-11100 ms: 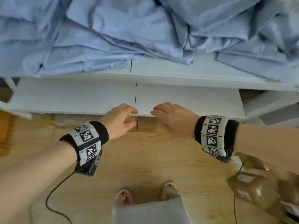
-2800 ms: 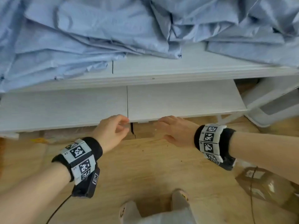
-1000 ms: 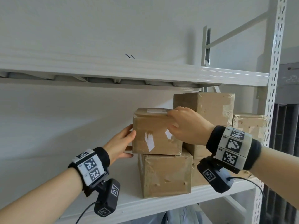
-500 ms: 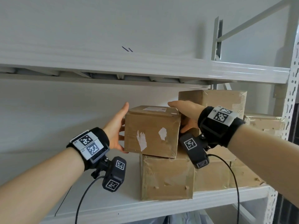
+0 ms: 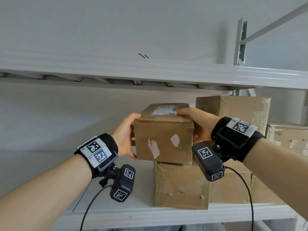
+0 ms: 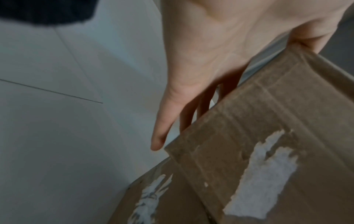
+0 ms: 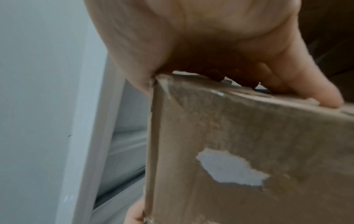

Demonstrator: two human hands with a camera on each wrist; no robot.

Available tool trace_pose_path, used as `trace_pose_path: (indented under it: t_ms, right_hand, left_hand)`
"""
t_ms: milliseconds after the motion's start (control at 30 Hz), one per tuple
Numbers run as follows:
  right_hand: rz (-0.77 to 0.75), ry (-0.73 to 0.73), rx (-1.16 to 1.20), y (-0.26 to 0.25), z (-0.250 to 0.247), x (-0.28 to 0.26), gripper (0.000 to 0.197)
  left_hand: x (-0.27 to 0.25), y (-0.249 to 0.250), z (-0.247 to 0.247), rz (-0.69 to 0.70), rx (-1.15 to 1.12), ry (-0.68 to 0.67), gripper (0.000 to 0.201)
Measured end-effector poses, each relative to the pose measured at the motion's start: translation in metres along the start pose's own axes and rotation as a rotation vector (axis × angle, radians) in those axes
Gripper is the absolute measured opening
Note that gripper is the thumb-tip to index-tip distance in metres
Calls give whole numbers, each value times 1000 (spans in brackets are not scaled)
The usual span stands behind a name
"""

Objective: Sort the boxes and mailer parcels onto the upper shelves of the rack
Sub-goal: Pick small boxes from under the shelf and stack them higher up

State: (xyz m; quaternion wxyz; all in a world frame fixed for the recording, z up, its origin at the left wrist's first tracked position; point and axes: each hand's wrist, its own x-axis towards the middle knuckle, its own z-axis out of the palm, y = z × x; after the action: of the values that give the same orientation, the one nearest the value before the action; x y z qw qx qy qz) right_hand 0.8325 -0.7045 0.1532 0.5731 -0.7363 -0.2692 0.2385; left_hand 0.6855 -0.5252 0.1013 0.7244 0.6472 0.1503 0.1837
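Clamping one small cardboard box (image 5: 164, 135) at frame centre, the left hand (image 5: 124, 135) presses flat, fingers (image 6: 168, 121) straight, against its 9 o'clock side, while the right hand (image 5: 198, 124) curls over the 3 o'clock top edge. The box sits on or just above a lower carton (image 5: 181, 184) on the rack shelf (image 5: 116, 212). A tall carton (image 5: 233, 109) stands at 2 o'clock, with at least two more toward 4 o'clock; no mailers show. Judged light, stiff and tape-slick, the box is best held by opposed side faces.

shelf (image 5: 50, 164) left half free; stacked boxes (image 5: 233, 185) block right.
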Motion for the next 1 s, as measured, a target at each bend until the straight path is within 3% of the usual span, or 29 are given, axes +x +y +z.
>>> trace_pose_path:
  t_ms: [133,233,333,567,767,1000]
  right_hand:
    - [-90,2,-153,-9,29,-30,47]
    - [-140,-43,-196,-9,61,-59,43]
    - [-181,-105,-210,1,95,-88,51]
    - [-259,-210,-235,56,162,-155,82]
    - [-177,-220,-273,126,198,-196,70]
    - [22,-294,-259,234,218,-220,59]
  left_hand:
    - [-39,-2,-26,75,-84,-39,40]
    - [-76,-10,-55,75,-143,-53,46]
    - [-118,-24,-82,38,-141,-43,68]
    - [-216,-77,-118,-42,17,-49,49]
    - [-283,-147,-126,-103,141,98,68]
    - [-333,-245,-129,-205,324,186,76]
